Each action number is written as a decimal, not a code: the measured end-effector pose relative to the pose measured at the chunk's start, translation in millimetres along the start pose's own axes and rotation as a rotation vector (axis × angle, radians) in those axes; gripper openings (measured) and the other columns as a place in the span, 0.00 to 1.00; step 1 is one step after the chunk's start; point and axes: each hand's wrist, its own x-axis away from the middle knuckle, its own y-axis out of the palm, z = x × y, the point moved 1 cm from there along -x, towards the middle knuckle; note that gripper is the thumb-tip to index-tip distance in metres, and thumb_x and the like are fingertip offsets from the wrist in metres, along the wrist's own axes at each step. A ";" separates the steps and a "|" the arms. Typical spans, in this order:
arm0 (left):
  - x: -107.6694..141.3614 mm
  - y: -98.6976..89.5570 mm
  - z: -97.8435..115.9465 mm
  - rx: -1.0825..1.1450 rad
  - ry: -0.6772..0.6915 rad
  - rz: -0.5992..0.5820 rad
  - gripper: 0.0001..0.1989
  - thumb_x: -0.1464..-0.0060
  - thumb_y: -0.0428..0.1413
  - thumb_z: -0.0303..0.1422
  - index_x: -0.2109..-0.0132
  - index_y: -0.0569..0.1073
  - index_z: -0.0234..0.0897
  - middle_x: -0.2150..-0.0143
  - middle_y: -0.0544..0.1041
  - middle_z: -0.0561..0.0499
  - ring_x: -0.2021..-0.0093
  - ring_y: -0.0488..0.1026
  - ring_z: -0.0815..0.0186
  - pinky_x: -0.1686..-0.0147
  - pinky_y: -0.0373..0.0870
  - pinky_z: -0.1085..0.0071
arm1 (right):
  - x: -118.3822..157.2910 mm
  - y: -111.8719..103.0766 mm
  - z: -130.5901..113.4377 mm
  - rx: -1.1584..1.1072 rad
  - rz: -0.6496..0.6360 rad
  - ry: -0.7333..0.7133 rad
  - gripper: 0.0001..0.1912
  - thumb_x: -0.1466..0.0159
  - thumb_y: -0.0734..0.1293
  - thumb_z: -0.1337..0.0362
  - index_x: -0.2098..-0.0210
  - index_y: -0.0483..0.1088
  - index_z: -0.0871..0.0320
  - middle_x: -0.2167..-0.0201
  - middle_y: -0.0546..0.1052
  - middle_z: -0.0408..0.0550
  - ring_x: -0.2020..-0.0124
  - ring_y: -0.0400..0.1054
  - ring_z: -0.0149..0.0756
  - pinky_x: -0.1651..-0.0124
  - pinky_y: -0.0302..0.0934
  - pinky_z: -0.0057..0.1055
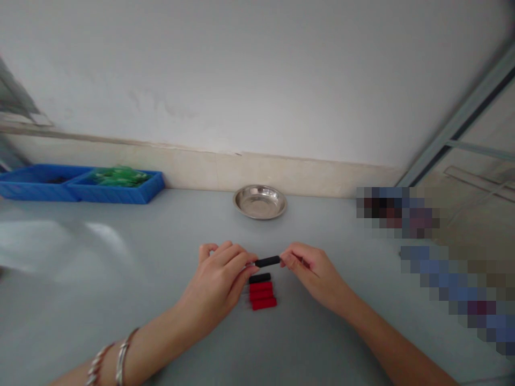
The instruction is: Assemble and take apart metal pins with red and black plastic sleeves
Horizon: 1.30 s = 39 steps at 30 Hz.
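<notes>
Between my two hands, just above the table, is a small black cylinder (267, 261), nearly level. My left hand (223, 273) pinches its left end, where a thin pale tip shows by the fingers. At the other end, the thumb and fingers of my right hand (308, 268) are closed on it. Directly below lies another black cylinder (259, 278) on the table. Several red cylinders (261, 295) lie side by side in front of it, nearer to me. Thin pins or leads seem to stick out at their ends, but they are blurred.
A round metal dish (260, 202) stands by the wall. At the back left are two blue trays (148, 187); one holds green plastic-looking pieces (120, 176), the other something dark. A metal frame (454, 112) rises at the right, beside blurred-out areas. The grey table (169, 230) reaches the wall.
</notes>
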 end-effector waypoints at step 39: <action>-0.9 4.4 -11.1 -0.224 -0.220 -0.213 0.09 0.41 0.47 0.28 0.60 0.72 0.38 0.61 0.73 0.47 0.60 0.67 0.57 0.61 0.53 0.59 | 0.3 -5.9 -3.9 0.837 -0.105 0.247 0.09 0.38 0.57 0.64 0.69 0.68 0.58 0.71 0.76 0.48 0.70 0.69 0.37 0.72 0.49 0.29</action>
